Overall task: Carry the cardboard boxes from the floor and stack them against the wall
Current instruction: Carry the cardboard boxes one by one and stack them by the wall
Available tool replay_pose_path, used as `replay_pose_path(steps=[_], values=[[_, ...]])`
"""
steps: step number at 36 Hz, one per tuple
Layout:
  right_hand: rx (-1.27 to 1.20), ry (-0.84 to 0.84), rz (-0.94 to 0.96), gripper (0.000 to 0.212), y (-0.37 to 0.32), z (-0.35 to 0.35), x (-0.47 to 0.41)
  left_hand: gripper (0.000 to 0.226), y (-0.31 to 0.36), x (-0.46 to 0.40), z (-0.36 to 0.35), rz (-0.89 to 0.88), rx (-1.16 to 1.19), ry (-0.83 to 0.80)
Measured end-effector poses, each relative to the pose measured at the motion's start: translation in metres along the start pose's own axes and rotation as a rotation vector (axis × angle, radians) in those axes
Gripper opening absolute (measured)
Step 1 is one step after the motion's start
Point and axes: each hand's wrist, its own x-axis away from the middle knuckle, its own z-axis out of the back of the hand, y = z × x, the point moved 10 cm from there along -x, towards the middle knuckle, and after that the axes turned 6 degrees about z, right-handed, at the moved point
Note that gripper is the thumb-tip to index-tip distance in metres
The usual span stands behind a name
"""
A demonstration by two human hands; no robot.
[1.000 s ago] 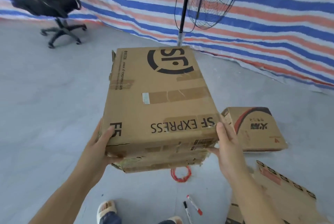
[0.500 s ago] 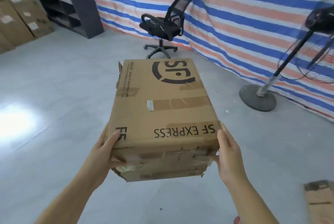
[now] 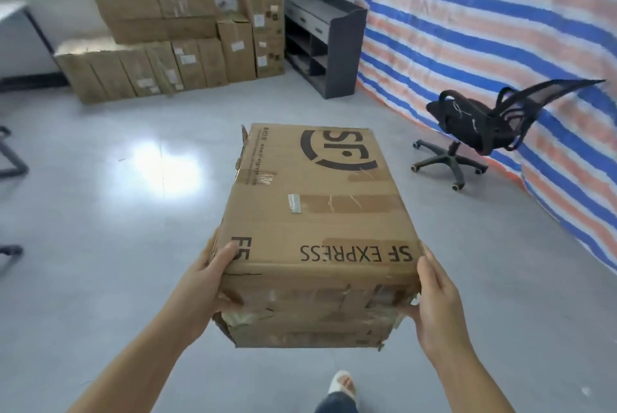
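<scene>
A brown SF Express cardboard box (image 3: 317, 212) with worn, taped edges is held in the air in front of me, above the grey floor. My left hand (image 3: 207, 282) grips its near left corner, thumb on top and fingers under the side. My right hand (image 3: 437, 299) grips the near right corner the same way. At the back left, a stack of several cardboard boxes (image 3: 160, 32) stands against the white wall (image 3: 50, 5).
A dark shelf unit (image 3: 327, 42) stands right of the stack. A black office chair (image 3: 480, 132) sits at the right before a blue, white and orange striped tarp (image 3: 500, 29). Table legs (image 3: 13, 159) show at the left edge. My foot (image 3: 340, 386) is below the box.
My view has swung left: the fan left the frame, the chair slid to the right, and the wall stack and shelf came to the middle. Both hands keep the same hold on the box.
</scene>
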Motion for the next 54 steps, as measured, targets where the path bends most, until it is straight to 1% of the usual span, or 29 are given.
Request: replay_pose_path(steps=[6, 9, 14, 22, 29, 35, 38, 40, 44, 50, 54], values=[[0.018, -0.110, 0.026, 0.036, -0.016, -0.048, -0.118, 0.031, 0.047, -0.070, -0.020, -0.056, 0.052, 0.086], [0.027, -0.154, 0.035, 0.035, -0.029, -0.066, -0.179, 0.033, 0.070, -0.109, -0.037, -0.070, 0.078, 0.103], [0.057, -0.212, 0.074, 0.036, -0.058, -0.102, -0.268, 0.030, 0.113, -0.176, -0.063, -0.103, 0.105, 0.140], [0.065, -0.260, 0.034, 0.037, -0.071, -0.167, -0.383, 0.026, 0.168, -0.280, -0.080, -0.098, 0.151, 0.177], [0.056, -0.256, 0.027, 0.037, -0.073, -0.248, -0.498, 0.023, 0.226, -0.409, -0.082, -0.104, 0.147, 0.175], [0.051, -0.213, 0.021, 0.037, -0.089, -0.328, -0.602, 0.023, 0.305, -0.525, -0.079, -0.081, 0.146, 0.142], [0.055, -0.212, 0.042, 0.037, -0.103, -0.369, -0.650, 0.026, 0.349, -0.578, -0.076, -0.085, 0.141, 0.134], [0.054, -0.206, 0.055, 0.037, -0.108, -0.391, -0.678, 0.030, 0.371, -0.611, -0.074, -0.080, 0.139, 0.132], [0.060, -0.213, 0.054, 0.036, -0.113, -0.434, -0.734, 0.029, 0.408, -0.670, -0.073, -0.081, 0.131, 0.126], [0.114, -0.255, 0.078, 0.036, -0.113, -0.504, -0.843, 0.026, 0.458, -0.778, -0.074, -0.093, 0.135, 0.168], [0.105, -0.280, 0.074, 0.034, -0.114, -0.547, -0.919, 0.031, 0.489, -0.846, -0.080, -0.113, 0.141, 0.203]])
